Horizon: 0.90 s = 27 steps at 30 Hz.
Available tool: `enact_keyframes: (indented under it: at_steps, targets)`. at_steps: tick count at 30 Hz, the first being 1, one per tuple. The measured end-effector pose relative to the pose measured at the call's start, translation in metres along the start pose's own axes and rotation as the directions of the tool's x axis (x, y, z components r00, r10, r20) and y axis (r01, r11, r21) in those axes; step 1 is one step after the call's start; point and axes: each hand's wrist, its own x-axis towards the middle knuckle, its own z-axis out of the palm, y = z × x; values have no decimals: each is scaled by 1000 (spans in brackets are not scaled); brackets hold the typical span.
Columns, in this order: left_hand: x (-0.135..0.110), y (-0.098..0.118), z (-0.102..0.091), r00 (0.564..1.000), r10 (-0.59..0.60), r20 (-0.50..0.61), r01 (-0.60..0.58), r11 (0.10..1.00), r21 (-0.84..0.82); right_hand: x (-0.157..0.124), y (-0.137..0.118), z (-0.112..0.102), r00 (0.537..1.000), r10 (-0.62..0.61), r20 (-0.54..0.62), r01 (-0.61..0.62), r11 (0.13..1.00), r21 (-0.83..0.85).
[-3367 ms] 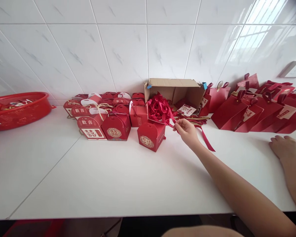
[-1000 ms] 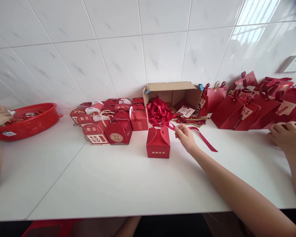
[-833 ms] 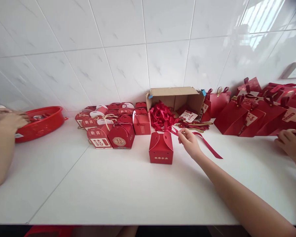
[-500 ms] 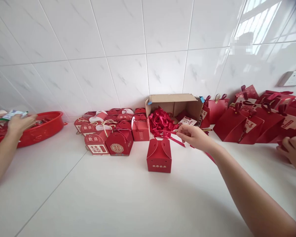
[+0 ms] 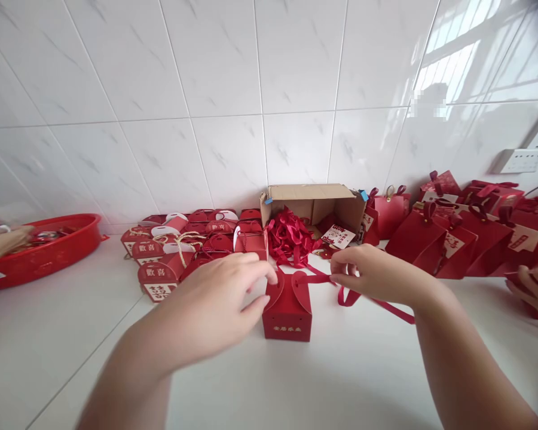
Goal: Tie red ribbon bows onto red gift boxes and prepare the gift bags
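A small red gift box [image 5: 287, 313] stands on the white counter before me, its two rounded top flaps with holes brought together. Between the thumb and fingers of my right hand [image 5: 367, 272] is a red ribbon [image 5: 316, 279]. One end of it reaches the hole in the right flap; the rest trails right across the counter. My left hand [image 5: 224, 301] is at the left flap, thumb and forefinger apart. Whether its fingertips touch the flap I cannot tell.
Red boxes with cord handles [image 5: 161, 272] crowd the left. Behind my box, a cardboard carton [image 5: 311, 192] holds a heap of red ribbons [image 5: 291, 239]. Handled red bags [image 5: 415, 239] line the right. Other people's hands are at the red basin [image 5: 67, 254] and far right.
My left hand has come in from below to the box's left flap. My right hand has brought the ribbon from beside the heap to the right flap's hole.
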Motion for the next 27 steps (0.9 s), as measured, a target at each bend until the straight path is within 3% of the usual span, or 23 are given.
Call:
enact_keyframes:
  at_steps: [3, 6, 17, 23, 27]
  targets:
    - [40, 8, 12, 997, 23, 78, -26, 999, 46, -2, 0, -1, 999, 47, 11, -47, 999, -28]
    - [55, 6, 29, 988, 27, 149, -27, 1000, -2, -1, 0, -1, 996, 75, 38, -72, 996, -58]
    - [73, -2, 55, 970, 40, 242, -14, 994, -107, 8, -10, 11, 996, 30, 89, -21, 995, -93]
    - [74, 0, 54, 973, 28, 228, 10, 987, -162, 11, -10, 15, 991, 43, 123, -34, 997, -68]
    - [73, -2, 49, 987, 25, 161, 11, 975, -222, 13, -6, 18, 987, 63, 149, -50, 995, -91]
